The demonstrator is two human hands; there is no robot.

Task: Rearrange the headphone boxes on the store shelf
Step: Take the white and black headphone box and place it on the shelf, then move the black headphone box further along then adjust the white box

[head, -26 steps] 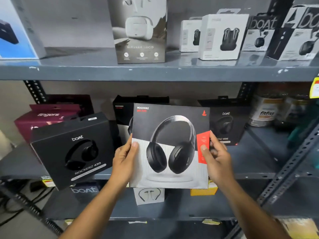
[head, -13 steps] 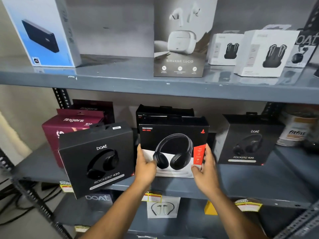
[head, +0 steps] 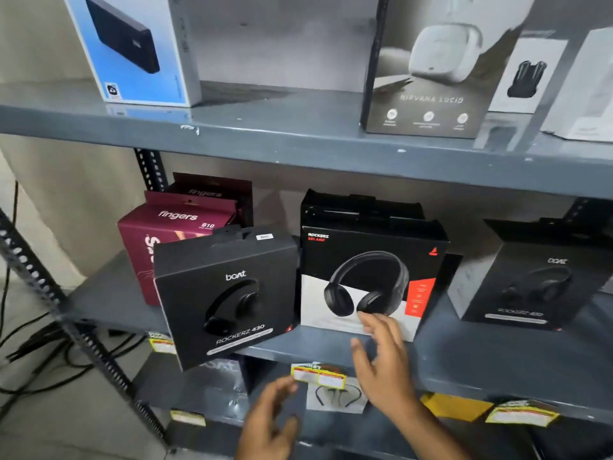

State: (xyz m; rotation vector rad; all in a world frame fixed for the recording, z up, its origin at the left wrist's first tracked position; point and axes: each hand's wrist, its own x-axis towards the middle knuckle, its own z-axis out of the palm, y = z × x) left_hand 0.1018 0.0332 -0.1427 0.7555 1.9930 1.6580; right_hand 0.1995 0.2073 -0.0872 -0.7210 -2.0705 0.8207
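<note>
Standing upright on the middle shelf (head: 464, 356), the Rockerz box (head: 368, 280) is sitting ungripped, both the left hand (head: 270, 423) and the right hand (head: 381, 363) hovering spread-fingered and empty, so straightening the tilted boAt box (head: 225, 297) is likely coming next.

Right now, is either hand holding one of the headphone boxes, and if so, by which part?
Nothing is held. The Rockerz 551 box stands on the middle shelf. The right hand is open just before its lower edge; the left hand is open, below the shelf.

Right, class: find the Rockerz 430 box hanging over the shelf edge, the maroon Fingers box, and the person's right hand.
Rockerz 430 box (head: 229, 298), head view, middle of its front face.
maroon Fingers box (head: 166, 224), head view, its top panel.
right hand (head: 384, 363), head view, the palm.
</note>
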